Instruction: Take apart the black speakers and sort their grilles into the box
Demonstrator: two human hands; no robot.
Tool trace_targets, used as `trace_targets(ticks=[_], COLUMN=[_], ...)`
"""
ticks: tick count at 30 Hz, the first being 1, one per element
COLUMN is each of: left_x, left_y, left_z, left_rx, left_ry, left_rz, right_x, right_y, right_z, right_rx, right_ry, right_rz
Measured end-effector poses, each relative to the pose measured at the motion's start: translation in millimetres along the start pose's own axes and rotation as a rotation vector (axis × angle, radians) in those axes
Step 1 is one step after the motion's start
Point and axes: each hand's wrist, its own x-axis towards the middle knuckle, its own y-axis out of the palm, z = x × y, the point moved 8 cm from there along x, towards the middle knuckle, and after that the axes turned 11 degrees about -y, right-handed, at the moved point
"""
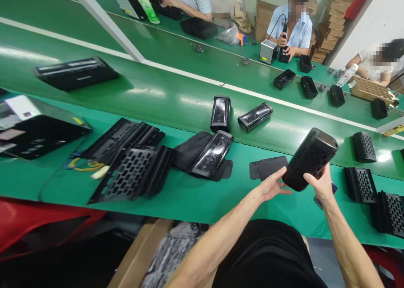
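Note:
A black speaker housing (311,159) with a perforated side is held tilted above the green bench. My right hand (320,182) grips its lower right side, the thumb pressed along the near face and the other fingers mostly hidden behind. Against its left end rests my left hand (273,185), thumb on top and fingers partly stretched out beneath. Just left of that hand lie flat black sheets (268,168). Farther left, a glossy black speaker body (213,153) leans on dark cloth-like pieces. Under my right hand a dark blue object (333,188) is partly covered.
Two more speaker bodies (221,113) (255,116) lie on the conveyor belt (176,98). Perforated covers are stacked left (129,174) and right (361,185). A black-and-white machine (44,128) stands far left. Co-workers sit across the line, one holding a power screwdriver (285,29).

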Motion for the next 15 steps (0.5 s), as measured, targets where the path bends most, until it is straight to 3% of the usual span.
trace_targets(ticks=[3,5,8,11,15], left_x=[-16,-27,-32,-40,-54], left_y=[-28,-25,-8,-9,-27], left_z=[-37,-62,-72,-66,-49], left_rx=[0.144,0.239,0.415,0.414,0.249], left_ry=[0.214,0.370,0.433,0.488,0.492], left_rz=[-0.158,-0.095,0.038,-0.004,-0.083], right_x=[0,-7,-17,-26,-49], right_y=[-9,-4,8,8,-21], right_z=[21,32,40,41,14], right_rx=[-0.246,-0.438,-0.586,-0.534,-0.291], right_ry=[-0.044,-0.057,-0.072,-0.100,0.044], right_rz=[0.207,0.406,0.597,0.623,0.421])
